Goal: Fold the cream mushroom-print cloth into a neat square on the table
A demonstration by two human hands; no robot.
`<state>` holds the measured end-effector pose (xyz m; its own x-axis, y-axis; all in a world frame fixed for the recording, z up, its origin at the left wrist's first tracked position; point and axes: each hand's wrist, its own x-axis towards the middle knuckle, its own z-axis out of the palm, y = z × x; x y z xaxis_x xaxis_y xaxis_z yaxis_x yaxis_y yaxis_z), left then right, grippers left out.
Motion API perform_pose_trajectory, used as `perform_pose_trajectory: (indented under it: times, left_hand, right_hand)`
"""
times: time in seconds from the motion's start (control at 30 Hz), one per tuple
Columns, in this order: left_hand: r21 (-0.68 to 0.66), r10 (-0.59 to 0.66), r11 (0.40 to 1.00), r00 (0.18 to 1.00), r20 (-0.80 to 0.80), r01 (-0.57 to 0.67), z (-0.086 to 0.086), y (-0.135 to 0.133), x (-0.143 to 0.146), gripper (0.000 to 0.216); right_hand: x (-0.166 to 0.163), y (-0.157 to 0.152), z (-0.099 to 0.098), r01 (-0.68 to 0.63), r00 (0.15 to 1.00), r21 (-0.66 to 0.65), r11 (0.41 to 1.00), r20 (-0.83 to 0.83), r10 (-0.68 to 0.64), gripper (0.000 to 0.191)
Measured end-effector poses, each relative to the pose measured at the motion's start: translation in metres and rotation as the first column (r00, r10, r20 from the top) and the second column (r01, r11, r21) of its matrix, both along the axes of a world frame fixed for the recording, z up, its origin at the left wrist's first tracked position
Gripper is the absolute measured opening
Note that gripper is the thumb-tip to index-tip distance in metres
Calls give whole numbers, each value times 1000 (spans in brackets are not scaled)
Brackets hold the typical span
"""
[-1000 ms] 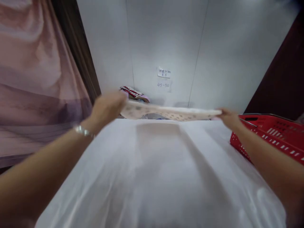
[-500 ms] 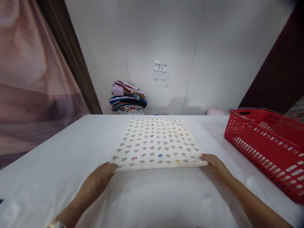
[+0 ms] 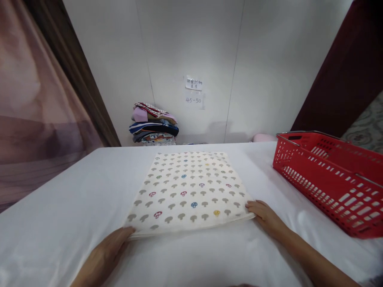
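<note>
A cream cloth [image 3: 188, 191] printed with grey, red, blue and yellow mushrooms lies folded in layers on the white-covered table [image 3: 74, 191]. My left hand [image 3: 109, 249] grips its near left corner, thumb on top and the other fingers mostly hidden. At the near right corner, my right hand [image 3: 265, 215] pinches the edge, with its fingertips over the top layer. Between the two hands the near edge runs nearly straight, a little lower on the left.
To the right stands a red plastic basket [image 3: 323, 179] with slotted walls and metal handles. Behind the table's far edge is a stack of folded fabrics [image 3: 155, 123] against the white wall [image 3: 191, 40], which carries paper notes [image 3: 194, 91]. A pink curtain [image 3: 38, 119] hangs at the left.
Both hands have drawn the cloth's near edge closer to me, the left hand farther and to the left. The view has turned slightly right, showing more of the basket.
</note>
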<state>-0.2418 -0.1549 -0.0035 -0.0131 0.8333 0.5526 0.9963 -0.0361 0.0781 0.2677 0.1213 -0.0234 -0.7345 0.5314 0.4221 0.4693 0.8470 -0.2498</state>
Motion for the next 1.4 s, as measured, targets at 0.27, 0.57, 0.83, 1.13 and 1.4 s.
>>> perform_pose_trajectory:
  times: [0.27, 0.57, 0.83, 1.13, 1.4]
  left_hand:
    - [-198, 12, 980, 999, 37, -5, 9, 9, 13, 28]
    - [-224, -22, 974, 1000, -9, 19, 19, 22, 52, 27]
    - [-309, -80, 947, 996, 48, 91, 23, 43, 61, 21]
    - [-528, 133, 844, 920, 369, 90, 52, 55, 57, 17]
    - [-492, 86, 868, 957, 277, 65, 48, 52, 62, 20]
  right_hand:
    - [-8, -10, 3, 47, 991, 51, 998, 121, -53, 37]
    - [-51, -40, 16, -78, 973, 86, 993, 225, 57, 38]
    - [-79, -42, 28, -98, 948, 70, 993, 309, 72, 35]
    - [-87, -25, 60, 3, 945, -366, 931, 306, 118, 23]
    - [-88, -27, 59, -25, 930, -314, 949, 341, 137, 25]
